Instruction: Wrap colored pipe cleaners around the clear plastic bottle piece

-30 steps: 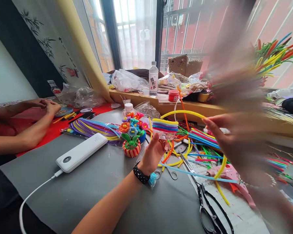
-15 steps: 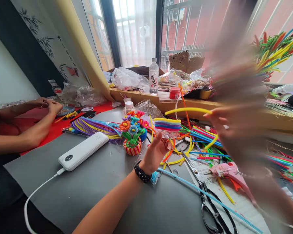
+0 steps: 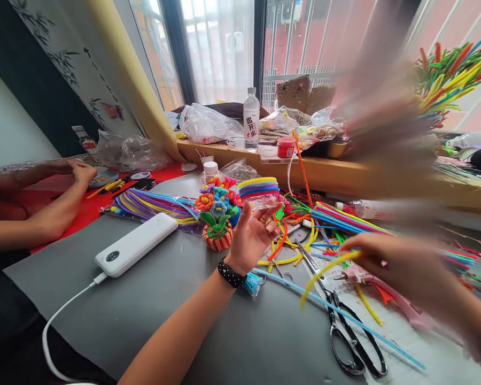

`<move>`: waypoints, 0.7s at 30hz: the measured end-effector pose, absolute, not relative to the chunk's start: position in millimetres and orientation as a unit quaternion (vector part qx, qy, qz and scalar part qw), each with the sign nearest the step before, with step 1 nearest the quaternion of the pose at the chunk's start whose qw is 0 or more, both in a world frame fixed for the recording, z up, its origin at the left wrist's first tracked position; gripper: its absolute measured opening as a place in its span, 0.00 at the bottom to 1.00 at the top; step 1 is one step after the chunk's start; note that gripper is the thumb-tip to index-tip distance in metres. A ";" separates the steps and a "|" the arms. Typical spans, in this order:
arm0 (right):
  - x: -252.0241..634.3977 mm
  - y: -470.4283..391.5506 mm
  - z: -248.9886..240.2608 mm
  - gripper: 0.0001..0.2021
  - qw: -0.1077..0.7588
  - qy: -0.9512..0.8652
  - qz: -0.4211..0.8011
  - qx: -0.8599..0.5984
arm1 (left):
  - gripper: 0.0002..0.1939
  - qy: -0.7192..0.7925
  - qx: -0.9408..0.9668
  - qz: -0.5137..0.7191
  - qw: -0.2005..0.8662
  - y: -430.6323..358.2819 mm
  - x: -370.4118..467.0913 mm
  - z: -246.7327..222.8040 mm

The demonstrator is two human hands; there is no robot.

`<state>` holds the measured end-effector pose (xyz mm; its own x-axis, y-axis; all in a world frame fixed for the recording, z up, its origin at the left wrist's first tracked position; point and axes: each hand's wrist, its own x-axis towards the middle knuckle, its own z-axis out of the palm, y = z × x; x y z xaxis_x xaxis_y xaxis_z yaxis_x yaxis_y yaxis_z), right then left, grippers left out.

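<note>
My left hand (image 3: 250, 235) is wrapped round the lower part of a clear container (image 3: 262, 202); bands of yellow, blue, pink and purple pipe cleaner (image 3: 258, 186) circle its top. To its left stands a small pot of pipe-cleaner flowers (image 3: 217, 235). On the right, my right hand (image 3: 379, 256), partly blurred, pinches one end of a yellow pipe cleaner (image 3: 318, 275), which curves down to the left. Black-handled scissors (image 3: 340, 321) and a long light-blue pipe cleaner (image 3: 369, 325) lie below it. A pink glue gun (image 3: 393, 294) is partly hidden behind my right hand.
A white power bank (image 3: 138, 245) with a cable lies on the grey mat (image 3: 152, 315). At the far left are a person's hands (image 3: 80, 174) over a red cloth. Behind, a water bottle (image 3: 251, 120) stands on the sill. A large blur covers the upper right.
My right hand has come down and slightly right with the yellow pipe cleaner, whose free end now hangs lower. My left hand and the banded container have shifted a little left and up.
</note>
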<state>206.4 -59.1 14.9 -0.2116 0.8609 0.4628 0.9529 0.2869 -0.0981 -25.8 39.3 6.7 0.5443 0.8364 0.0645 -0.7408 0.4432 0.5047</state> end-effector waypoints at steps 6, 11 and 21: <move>155.1 -74.9 -54.8 0.13 0.084 -0.813 -0.090 -0.569 | 0.14 0.103 0.291 0.476 0.824 37.6 -22.4 3.6; 148.6 -69.6 -66.5 0.11 0.040 -0.801 -0.079 -0.592 | 0.14 0.116 0.301 0.485 0.813 38.5 -21.7 1.3; 204.2 -29.8 25.8 0.10 0.074 -0.737 -0.096 -0.665 | 0.14 0.108 0.277 0.519 0.801 44.7 -28.6 5.9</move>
<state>204.2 -29.8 25.8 -0.1038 0.9661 0.2365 0.9944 0.0966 0.0420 -28.6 44.7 5.9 0.4387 0.8913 0.1149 -0.7715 0.3080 0.5567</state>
